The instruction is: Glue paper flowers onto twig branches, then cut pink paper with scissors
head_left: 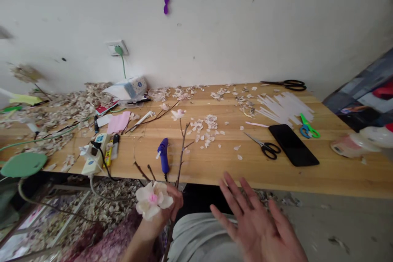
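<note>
My left hand (172, 204) is closed around a thin brown branch (181, 151) that rises over the table edge. A white and pink paper flower (153, 199) sits on the branch just above my fingers, and a smaller bloom (178, 114) tops a twig. My right hand (260, 225) hovers low at the front with its palm up, fingers spread, holding nothing. A blue glue gun (163, 154) lies on the wooden table (215, 163) just beyond my left hand.
Black scissors (264, 145), a black phone (293, 145), green-blue scissors (308, 127) and white sticks (284, 106) lie to the right. More scissors (288, 84) rest at the back. A power strip (95, 153), tissue pack (130, 86) and petal scraps (205, 127) clutter the left.
</note>
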Motion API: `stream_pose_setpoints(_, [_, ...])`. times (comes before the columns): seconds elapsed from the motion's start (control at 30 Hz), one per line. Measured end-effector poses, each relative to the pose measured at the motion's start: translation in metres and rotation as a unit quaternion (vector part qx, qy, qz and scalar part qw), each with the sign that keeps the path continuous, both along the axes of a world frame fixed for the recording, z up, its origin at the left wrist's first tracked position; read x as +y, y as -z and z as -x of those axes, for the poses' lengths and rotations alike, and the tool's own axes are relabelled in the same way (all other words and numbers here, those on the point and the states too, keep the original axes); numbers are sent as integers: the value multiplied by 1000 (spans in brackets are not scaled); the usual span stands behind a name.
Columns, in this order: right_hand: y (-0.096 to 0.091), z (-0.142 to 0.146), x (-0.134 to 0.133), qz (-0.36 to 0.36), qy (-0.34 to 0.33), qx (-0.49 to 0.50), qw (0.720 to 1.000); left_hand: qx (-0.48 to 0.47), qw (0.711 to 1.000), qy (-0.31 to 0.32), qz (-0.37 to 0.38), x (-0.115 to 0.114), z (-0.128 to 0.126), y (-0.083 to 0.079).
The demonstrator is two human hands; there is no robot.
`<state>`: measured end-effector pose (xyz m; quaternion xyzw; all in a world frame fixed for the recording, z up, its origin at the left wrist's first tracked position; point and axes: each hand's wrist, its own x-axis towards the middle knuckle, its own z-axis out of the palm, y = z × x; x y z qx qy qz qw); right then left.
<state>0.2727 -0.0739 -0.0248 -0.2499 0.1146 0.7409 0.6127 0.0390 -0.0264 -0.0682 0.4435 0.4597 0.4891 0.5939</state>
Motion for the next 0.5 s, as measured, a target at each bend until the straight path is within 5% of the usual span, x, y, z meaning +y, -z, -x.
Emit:
stream_pose_setpoints(0.1, [-15,12,6,-94,-79,46,991,18,1000,-20,2,2,-10,-7])
stream_pose_setpoints(0.2, [-19,24,10,-102,-101,61,988,62,996,-64,2,4,-15,-16])
stream_pose_setpoints(0.5, [11,42,16,-150,-172,44,973,87,995,-33,-24,10,-19,-36])
